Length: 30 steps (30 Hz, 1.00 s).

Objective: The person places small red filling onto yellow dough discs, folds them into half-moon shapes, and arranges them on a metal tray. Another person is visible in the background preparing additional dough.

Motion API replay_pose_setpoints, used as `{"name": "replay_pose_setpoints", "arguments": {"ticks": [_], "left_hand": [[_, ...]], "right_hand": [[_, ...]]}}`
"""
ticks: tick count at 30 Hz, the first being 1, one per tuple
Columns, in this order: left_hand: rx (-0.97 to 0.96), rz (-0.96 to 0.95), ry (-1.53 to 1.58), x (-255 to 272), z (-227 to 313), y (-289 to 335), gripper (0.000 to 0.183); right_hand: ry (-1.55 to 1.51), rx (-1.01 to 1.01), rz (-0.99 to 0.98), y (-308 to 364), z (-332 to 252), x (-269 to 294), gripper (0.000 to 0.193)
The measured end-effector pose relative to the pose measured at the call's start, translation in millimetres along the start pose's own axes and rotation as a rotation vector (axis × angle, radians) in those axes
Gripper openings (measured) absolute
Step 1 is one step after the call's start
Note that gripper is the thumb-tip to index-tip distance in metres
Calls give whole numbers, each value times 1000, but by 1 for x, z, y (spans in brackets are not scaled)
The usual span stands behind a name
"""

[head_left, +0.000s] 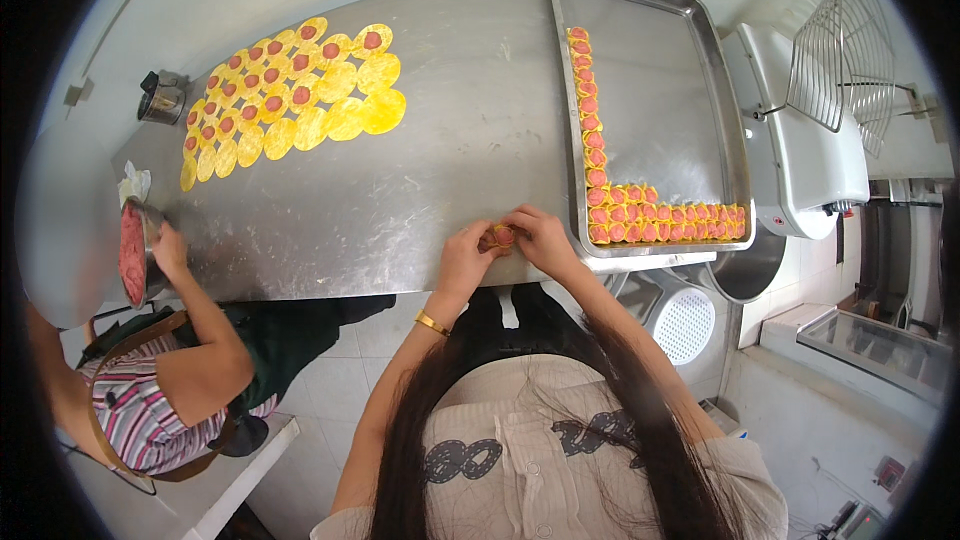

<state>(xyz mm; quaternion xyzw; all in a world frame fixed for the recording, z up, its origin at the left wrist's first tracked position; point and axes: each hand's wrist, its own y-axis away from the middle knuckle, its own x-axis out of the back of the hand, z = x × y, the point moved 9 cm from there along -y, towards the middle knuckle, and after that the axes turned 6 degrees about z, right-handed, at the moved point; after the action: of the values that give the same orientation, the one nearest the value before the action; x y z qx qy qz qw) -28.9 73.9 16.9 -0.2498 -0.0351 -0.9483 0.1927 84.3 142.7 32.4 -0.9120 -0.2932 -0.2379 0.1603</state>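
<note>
Near the front edge of the steel table (470,90), my left hand (466,256) and my right hand (540,238) pinch one small dumpling (503,236) between them. Pink meat filling shows at its open top, with a yellow wrapper gathered around it. To the right, a deep metal tray (655,90) holds finished dumplings (665,223) in a column along its left wall and in rows along its near edge. At the far left of the table lie round yellow wrappers (345,118), overlapping in rows; many carry a ball of pink meat (302,95), while several at the right and near side are bare.
A co-worker (170,380) at the left holds a metal bowl of pink meat (132,255) by its rim. Behind it stands a small metal container (160,100). Right of the tray are a white machine (800,130), a wire rack (845,50) and a white perforated stool (683,325).
</note>
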Motion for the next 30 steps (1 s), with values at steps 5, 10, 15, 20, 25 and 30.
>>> {"name": "replay_pose_setpoints", "arguments": {"ticks": [5, 10, 15, 20, 25, 30], "left_hand": [[-33, -124, -29, -2, 3, 0, 28], [-89, -167, -222, -7, 12, -3, 25], [-72, -147, -222, -1, 11, -4, 26], [-73, -176, -81, -9, 7, -7, 31], [-41, -185, -4, -10, 2, -8, 28], [-109, -185, -128, -11, 10, -15, 27]], "right_hand": [[89, -16, 3, 5, -1, 2, 31], [45, -44, -17, 4, -3, -2, 30], [118, -64, 41, 9, -1, 7, 39], [124, -71, -10, 6, 0, 0, 44], [132, -18, 158, 7, -11, 20, 41], [166, -158, 13, 7, -1, 5, 40]]}}
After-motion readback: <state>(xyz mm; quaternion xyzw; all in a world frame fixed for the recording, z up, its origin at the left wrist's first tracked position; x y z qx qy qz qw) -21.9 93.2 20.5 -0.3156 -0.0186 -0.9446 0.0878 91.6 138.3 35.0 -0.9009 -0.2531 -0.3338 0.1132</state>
